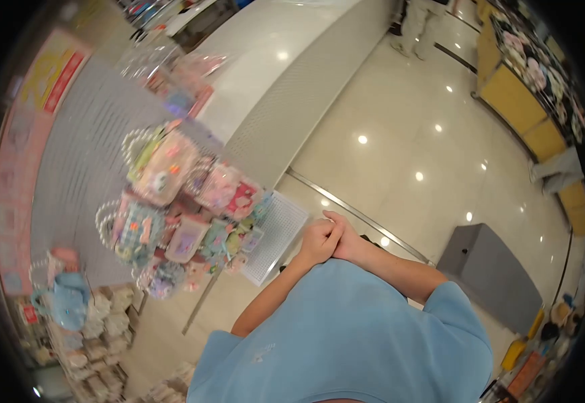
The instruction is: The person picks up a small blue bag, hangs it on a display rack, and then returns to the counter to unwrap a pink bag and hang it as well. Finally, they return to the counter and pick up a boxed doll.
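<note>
Head view, left hand [317, 242] clasping right hand [347, 243]

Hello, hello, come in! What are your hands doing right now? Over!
Left hand and right hand clasped together, holding nothing. Nearest: rack of small hanging bags, untouched. Nothing between hands and rack.

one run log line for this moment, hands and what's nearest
left hand: clasped with right, empty | right hand: clasped over left, empty | nearest: white mesh panel, hanging pastel bags | floor: grey box
</note>
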